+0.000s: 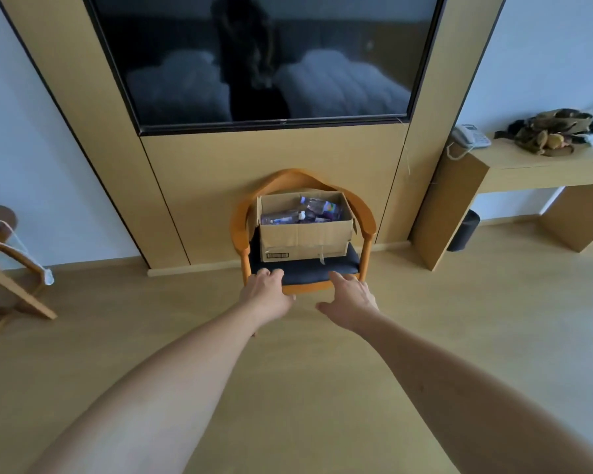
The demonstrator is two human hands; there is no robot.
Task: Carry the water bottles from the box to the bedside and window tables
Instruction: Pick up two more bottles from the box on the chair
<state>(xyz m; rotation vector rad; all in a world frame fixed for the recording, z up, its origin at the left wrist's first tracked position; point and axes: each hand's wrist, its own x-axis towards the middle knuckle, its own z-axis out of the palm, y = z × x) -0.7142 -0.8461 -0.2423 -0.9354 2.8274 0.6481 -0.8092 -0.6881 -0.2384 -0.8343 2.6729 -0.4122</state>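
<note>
An open cardboard box (303, 239) stands on the dark seat of an orange wooden armchair (238, 220) against the wall panel under the television. Several clear water bottles (317, 206) with purple labels lie inside the box. Both my arms stretch forward toward the chair. My left hand (266, 289) hovers at the seat's front edge with fingers loosely curled and holds nothing. My right hand (351, 301) is beside it, fingers spread, also holding nothing. Neither hand touches the box.
A large dark television (264, 56) hangs above the chair. At the right stands a wooden desk (528, 165) with a telephone (469, 136) and a bag (555, 131); a black bin (464, 230) sits beneath. A small wooden side table (0, 241) is at the left.
</note>
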